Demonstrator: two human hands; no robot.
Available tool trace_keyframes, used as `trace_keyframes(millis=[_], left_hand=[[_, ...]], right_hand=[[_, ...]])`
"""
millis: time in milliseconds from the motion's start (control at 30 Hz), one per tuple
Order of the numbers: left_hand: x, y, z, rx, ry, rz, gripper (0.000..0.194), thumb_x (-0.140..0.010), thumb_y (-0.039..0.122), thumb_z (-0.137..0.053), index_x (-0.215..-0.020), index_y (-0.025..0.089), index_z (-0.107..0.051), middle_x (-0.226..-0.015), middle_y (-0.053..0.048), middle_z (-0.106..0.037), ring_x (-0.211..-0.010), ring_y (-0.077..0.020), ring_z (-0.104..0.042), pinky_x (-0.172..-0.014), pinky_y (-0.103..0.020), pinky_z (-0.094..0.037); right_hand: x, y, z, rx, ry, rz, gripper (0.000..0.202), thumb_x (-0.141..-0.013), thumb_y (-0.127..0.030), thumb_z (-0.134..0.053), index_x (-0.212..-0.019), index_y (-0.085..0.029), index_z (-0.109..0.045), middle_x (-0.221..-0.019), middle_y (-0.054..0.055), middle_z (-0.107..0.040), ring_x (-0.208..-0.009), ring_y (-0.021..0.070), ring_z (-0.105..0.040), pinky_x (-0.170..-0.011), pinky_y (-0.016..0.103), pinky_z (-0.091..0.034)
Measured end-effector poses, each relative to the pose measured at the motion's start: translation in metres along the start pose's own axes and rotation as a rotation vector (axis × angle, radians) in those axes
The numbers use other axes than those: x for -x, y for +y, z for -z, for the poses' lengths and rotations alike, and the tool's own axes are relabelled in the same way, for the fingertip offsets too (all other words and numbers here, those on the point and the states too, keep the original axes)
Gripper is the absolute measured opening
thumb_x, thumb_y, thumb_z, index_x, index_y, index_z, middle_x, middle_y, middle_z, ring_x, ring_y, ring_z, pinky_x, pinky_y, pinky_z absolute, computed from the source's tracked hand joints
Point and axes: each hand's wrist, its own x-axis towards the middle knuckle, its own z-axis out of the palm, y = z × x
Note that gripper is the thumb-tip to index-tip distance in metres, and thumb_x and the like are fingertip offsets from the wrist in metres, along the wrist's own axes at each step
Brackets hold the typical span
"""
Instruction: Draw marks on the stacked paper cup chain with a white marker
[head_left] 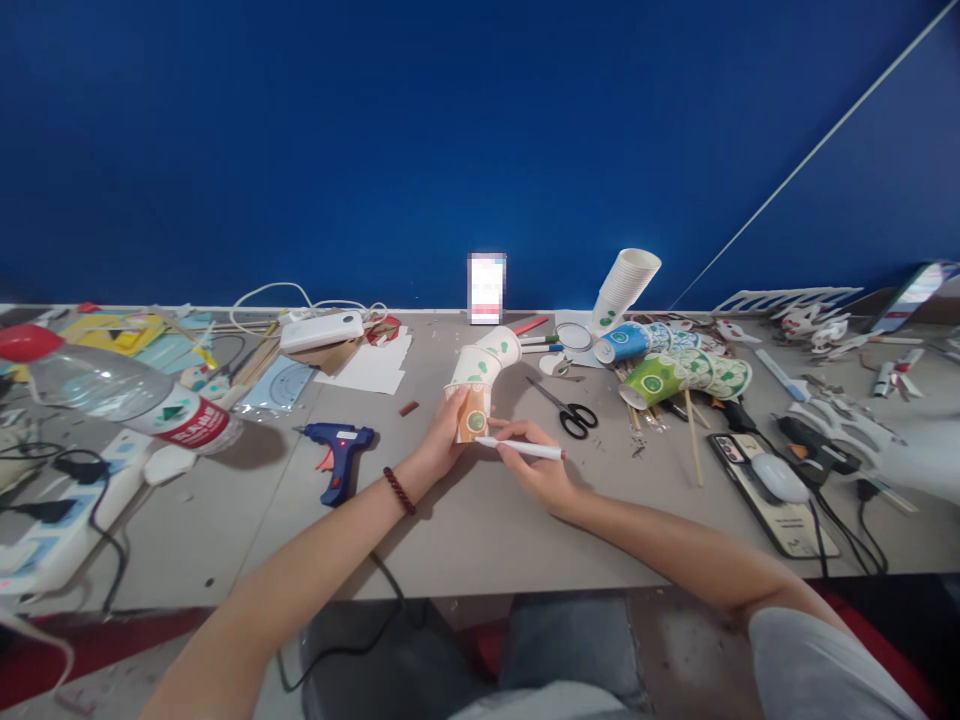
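Wrapped around the lower end of a curved chain of paper cups (478,368), my left hand (444,432) holds it over the table. The cup nearest me is coloured orange around a round green logo; the others are white with green leaf prints. A white marker pen (532,449) is pinched in my right hand (541,472), its tip touching or very near the orange cup. To the left of my hands lies a blue hot glue gun (339,455). Black-handled scissors (574,415) rest to the right, beyond my right hand.
A tilted stack of paper cups (626,285) stands by the blue wall. Green and blue coloured cup chains (652,380) lie to its right. Left are a water bottle (150,395) and a power strip (75,520). A phone (772,500) lies at right; a lit screen (487,288) stands behind.
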Motion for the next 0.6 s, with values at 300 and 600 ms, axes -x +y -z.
trace_keyframes(millis=[300,600], left_hand=[[0.0011,0.0003,-0.0017,0.010,-0.009,-0.024,0.051,-0.080,0.059,-0.065,-0.109,0.018,-0.059,-0.087,-0.008,-0.070,-0.071,-0.0215,-0.068,-0.066,-0.034,-0.053],[-0.0011,-0.0019,0.0002,0.002,0.011,-0.050,0.051,-0.079,0.059,-0.067,-0.108,0.018,-0.059,-0.090,-0.007,-0.071,-0.073,-0.0195,-0.068,-0.065,-0.031,-0.053]], right_hand=[[-0.0020,0.0041,-0.0012,-0.002,0.024,0.012,0.012,-0.088,-0.036,-0.066,-0.092,-0.025,-0.067,-0.105,0.008,-0.078,-0.108,0.0274,-0.073,-0.093,0.044,-0.058],[-0.0013,0.0008,-0.0012,-0.034,-0.014,-0.021,0.013,-0.087,-0.036,-0.065,-0.084,-0.024,-0.065,-0.092,0.008,-0.076,-0.116,0.0314,-0.070,-0.083,0.041,-0.060]])
